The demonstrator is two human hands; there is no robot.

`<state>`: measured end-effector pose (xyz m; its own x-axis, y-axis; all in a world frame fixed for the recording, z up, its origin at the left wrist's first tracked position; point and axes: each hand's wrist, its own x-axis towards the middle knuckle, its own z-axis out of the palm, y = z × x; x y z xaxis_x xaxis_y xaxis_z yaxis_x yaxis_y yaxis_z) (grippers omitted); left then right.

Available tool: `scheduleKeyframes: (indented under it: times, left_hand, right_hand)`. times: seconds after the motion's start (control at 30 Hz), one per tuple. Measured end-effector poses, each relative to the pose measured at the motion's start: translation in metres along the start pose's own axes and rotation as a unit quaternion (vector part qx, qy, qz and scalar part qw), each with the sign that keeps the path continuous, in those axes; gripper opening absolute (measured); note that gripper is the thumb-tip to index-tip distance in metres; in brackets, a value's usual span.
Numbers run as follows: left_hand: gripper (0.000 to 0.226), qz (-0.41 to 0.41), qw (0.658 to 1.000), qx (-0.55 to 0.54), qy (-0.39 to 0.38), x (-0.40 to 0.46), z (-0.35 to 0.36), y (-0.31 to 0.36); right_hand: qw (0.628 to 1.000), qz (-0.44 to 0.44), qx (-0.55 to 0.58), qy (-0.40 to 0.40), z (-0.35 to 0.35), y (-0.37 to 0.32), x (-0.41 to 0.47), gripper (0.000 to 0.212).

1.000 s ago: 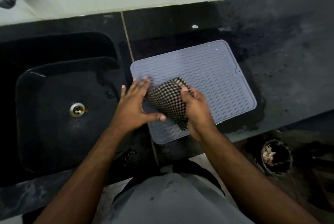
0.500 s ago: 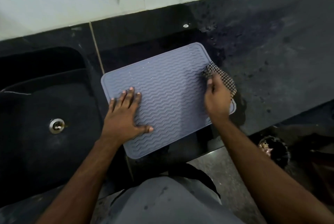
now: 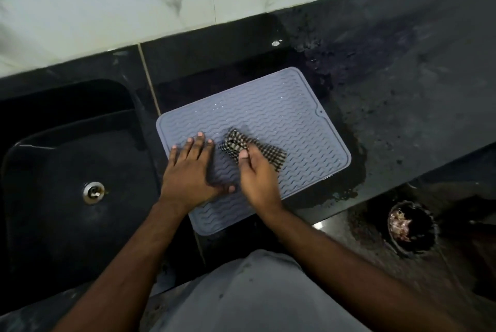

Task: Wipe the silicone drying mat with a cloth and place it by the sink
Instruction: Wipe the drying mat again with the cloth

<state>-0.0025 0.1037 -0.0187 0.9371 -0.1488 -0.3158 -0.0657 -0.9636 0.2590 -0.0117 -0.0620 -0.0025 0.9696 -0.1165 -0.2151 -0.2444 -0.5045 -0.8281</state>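
Note:
A grey silicone drying mat (image 3: 284, 114) with wavy ridges lies flat on the black counter, just right of the sink. My left hand (image 3: 189, 170) presses flat on the mat's left part, fingers spread and straight. My right hand (image 3: 259, 177) grips a bunched black-and-white checked cloth (image 3: 243, 146) and holds it against the middle of the mat. Part of the cloth is hidden under my right hand.
A black sink (image 3: 67, 176) with a metal drain (image 3: 93, 192) fills the left side. Wet patches darken the black counter (image 3: 402, 106) around the mat. Below the counter at the right stands a dark round bin (image 3: 410, 227) with scraps. A white marble wall runs behind.
My right hand has dragged the cloth from the mat's right edge back to its middle. My left hand stays pressed on the mat's left part.

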Motion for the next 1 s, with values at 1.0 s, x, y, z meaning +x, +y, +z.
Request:
scheduleKeyframes:
  times: [1.0]
  left_hand:
    - [0.121, -0.072, 0.997, -0.003, 0.034, 0.002, -0.009, -0.045]
  right_hand:
    - [0.983, -0.102, -0.148, 0.032, 0.074, -0.013, 0.062, 0.044]
